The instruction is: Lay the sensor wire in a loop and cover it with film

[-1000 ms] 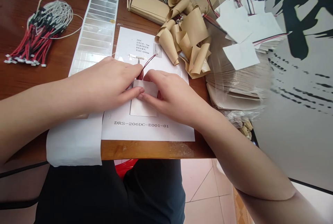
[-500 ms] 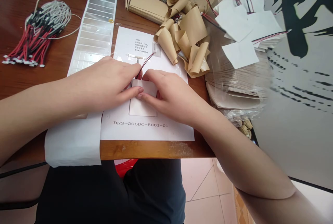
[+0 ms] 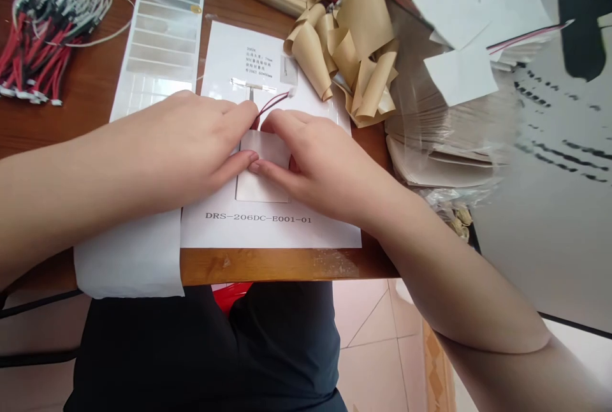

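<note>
A small white square pad [image 3: 262,177] lies on a printed template sheet [image 3: 296,230] marked DRS-206DC-E001-01. My left hand [image 3: 191,141] lies flat, its fingers pressing down on the pad's left top edge. My right hand [image 3: 315,166] presses the pad's right side, its fingertips meeting the left hand's over the pad. A thin red and black wire [image 3: 272,104] runs out from under the fingertips toward the upper right. A clear strip of tape [image 3: 253,86] sits on the sheet just above the hands.
A strip of clear labels on white backing [image 3: 160,42] runs along the left. A bundle of red, black and white wires [image 3: 41,23] lies far left. Curled brown paper peelings [image 3: 349,48] and a stack of white pads in plastic [image 3: 459,99] crowd the right.
Both hands stay pressed on the pad. The view has tilted, so everything on the table sits a little lower and closer in the picture.
</note>
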A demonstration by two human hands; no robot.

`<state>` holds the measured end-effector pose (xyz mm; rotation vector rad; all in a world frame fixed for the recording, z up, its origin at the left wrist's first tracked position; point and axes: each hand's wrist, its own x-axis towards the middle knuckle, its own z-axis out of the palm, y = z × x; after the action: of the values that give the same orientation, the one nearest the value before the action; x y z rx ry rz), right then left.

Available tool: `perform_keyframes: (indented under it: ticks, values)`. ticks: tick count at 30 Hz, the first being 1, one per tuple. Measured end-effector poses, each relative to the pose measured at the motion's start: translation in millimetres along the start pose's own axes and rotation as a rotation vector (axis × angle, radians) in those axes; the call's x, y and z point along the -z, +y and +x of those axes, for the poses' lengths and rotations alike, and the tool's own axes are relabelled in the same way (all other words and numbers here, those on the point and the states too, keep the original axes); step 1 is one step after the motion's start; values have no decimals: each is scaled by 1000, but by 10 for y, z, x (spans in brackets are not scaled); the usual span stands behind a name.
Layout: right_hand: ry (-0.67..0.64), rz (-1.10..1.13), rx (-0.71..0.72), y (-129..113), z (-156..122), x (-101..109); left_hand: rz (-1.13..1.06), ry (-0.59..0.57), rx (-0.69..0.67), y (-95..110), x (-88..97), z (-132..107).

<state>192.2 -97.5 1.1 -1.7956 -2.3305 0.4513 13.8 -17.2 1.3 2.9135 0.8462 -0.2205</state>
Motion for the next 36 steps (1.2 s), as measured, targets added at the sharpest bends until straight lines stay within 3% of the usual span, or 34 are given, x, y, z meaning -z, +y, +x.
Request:
perform_keyframes:
  ticks: [5,13,19,36]
  values:
    - [-26,-9,-42,-17,-4,24,134,-115,58,88,74,-50]
    - [-15,118,-51,43,42,8,-144,-33,51,-57,71,-12]
    - [-10,181,-57,71,49,49,-195,-55,43,-93,82,8]
    - [35,505,-184,101,98,113,-414,54,-7,-77,106,24]
